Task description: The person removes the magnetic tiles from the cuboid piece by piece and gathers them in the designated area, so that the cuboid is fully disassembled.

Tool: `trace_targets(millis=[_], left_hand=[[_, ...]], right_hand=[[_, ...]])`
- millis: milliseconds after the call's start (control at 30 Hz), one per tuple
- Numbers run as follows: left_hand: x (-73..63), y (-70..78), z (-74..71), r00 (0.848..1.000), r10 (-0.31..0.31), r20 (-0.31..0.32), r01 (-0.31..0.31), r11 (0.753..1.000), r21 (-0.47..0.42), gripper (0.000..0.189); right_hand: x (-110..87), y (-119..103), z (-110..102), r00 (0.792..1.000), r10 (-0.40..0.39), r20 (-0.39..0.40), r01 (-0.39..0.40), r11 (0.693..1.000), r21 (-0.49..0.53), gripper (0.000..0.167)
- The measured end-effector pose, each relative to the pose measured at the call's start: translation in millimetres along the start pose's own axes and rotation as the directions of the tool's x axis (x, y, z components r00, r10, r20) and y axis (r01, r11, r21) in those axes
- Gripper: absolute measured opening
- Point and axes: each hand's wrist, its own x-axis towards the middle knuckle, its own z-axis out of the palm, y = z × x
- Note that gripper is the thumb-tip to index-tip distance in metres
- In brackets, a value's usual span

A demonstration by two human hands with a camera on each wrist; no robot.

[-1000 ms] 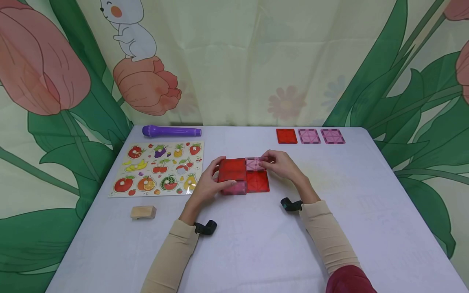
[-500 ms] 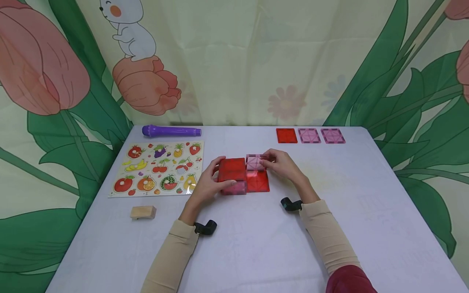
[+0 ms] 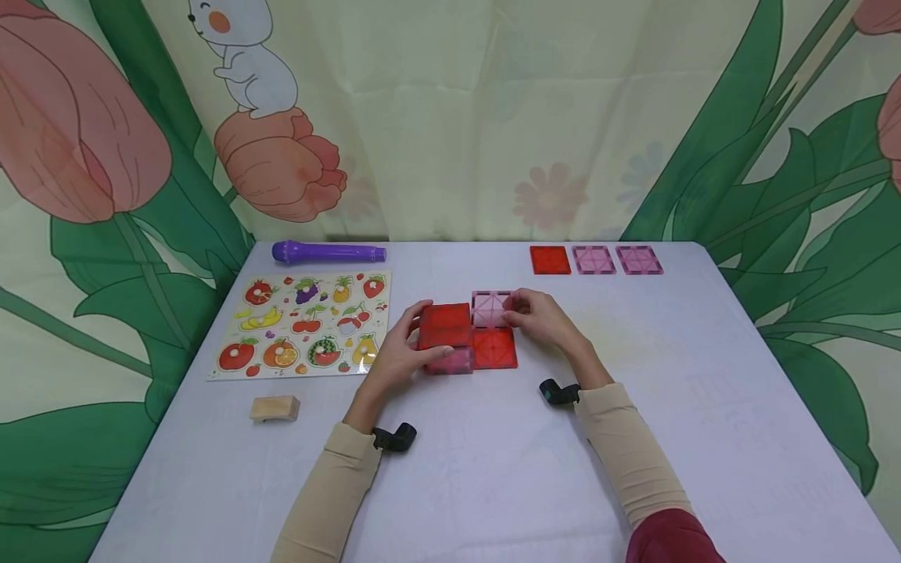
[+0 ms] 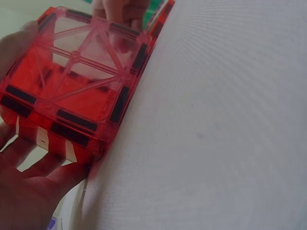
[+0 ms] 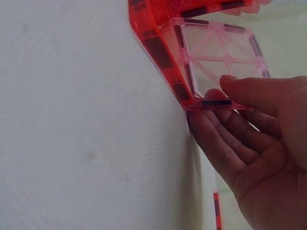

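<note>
A box of see-through magnetic tiles stands mid-table, with a red top (image 3: 446, 322) and a pink front tile (image 3: 454, 360). My left hand (image 3: 403, 352) grips this box, fingers along its left side and thumb at the front, as the left wrist view also shows. A red tile (image 3: 495, 349) lies flat against the box's right side. At that tile's far edge a pink square tile (image 5: 225, 57) stands nearly upright. My right hand (image 3: 540, 317) pinches the pink tile by its right side, thumb in front and fingers behind. The box's back is hidden.
At the back right lie a loose red tile (image 3: 551, 260) and two pink tiles (image 3: 594, 260). A purple toy microphone (image 3: 329, 252) lies at the back left, behind a fruit puzzle board (image 3: 303, 324). A wooden block (image 3: 274, 407) sits front left.
The pink tile in my right hand has tipped up from a low slant to nearly upright. My left hand and the box have stayed in place.
</note>
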Motion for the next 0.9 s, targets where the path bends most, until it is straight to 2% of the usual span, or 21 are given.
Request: trace_targets(millis=[200, 533, 767, 900], left_hand=[[-0.2, 0.5, -0.2, 1.0, 0.0, -0.004, 0.0, 1.0, -0.002, 0.089], [-0.4, 1.0, 0.1, 1.0, 0.003, 0.001, -0.003, 1.0, -0.001, 0.089], [-0.8, 1.0, 0.1, 1.0, 0.001, -0.001, -0.001, 1.0, -0.006, 0.09], [-0.7, 0.7, -0.2, 1.0, 0.008, 0.001, -0.008, 1.0, -0.006, 0.09]], right_hand=[[0.3, 0.4, 1.0, 1.0, -0.025, -0.012, 0.025, 1.0, 0.005, 0.03], [2.4, 5.9, 0.9, 0.997, -0.025, -0.069, 0.027, 0.999, 0.036, 0.028], [1.3, 7.7, -2.8, 0.997, 0.005, -0.079, -0.002, 0.999, 0.036, 0.028], [1.3, 9.3, -4.9, 0.997, 0.033, -0.071, -0.027, 0.996, 0.084, 0.027]])
